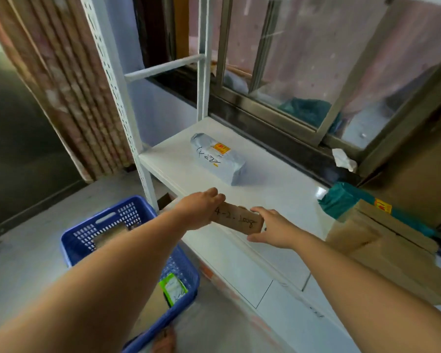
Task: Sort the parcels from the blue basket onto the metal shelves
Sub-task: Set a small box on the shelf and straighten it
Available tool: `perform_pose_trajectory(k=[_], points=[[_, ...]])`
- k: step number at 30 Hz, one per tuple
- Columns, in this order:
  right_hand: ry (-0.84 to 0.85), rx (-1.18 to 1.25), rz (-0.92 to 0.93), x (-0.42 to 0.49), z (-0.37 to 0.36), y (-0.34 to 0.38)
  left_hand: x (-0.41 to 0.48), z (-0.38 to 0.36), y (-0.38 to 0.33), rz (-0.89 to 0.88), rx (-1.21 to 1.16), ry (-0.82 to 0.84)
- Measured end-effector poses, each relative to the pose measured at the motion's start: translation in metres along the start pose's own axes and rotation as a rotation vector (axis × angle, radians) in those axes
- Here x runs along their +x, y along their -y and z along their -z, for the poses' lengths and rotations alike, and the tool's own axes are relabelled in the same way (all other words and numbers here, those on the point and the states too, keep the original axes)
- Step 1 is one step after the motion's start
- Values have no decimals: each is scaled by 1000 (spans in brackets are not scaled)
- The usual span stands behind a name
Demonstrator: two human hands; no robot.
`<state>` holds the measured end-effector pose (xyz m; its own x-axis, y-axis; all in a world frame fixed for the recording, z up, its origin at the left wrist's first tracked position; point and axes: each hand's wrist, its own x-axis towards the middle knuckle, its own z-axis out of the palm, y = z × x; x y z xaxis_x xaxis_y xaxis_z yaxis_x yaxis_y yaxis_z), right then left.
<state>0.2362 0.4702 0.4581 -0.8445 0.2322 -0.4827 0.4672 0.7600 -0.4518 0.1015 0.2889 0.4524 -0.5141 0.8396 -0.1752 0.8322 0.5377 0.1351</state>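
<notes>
1. At the near edge of the white shelf (pixel 278 189), left hand (pixel 201 207) and right hand (pixel 273 230) pinch the brown parcel (pixel 236 219) by its ends;
2. set it flat, label up, clear of the grey parcel (pixel 218 156).

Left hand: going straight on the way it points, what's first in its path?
The left hand grips the brown parcel at the shelf edge. Straight on: bare shelf, then probably the near end of the grey parcel, though depth is unclear.
</notes>
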Motion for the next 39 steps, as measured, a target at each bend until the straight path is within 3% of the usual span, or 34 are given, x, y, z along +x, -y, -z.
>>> perform_pose_trajectory(k=[7, 16, 24, 28, 33, 39], points=[[-108, 41, -96, 72, -17, 61, 38, -11, 77, -68, 56, -3], [-337, 187, -320, 127, -47, 90, 63, -45, 133, 0, -131, -29], [-233, 136, -293, 134, -64, 90, 70, -70, 143, 99, -259, 22], [-206, -125, -229, 128, -69, 91, 75, -67, 145, 170, -294, -48], [-96, -420, -119, 125, -71, 93, 82, -67, 144, 226, -386, -15], [-106, -318, -139, 129, -70, 94, 82, -79, 145, 324, -625, 38]])
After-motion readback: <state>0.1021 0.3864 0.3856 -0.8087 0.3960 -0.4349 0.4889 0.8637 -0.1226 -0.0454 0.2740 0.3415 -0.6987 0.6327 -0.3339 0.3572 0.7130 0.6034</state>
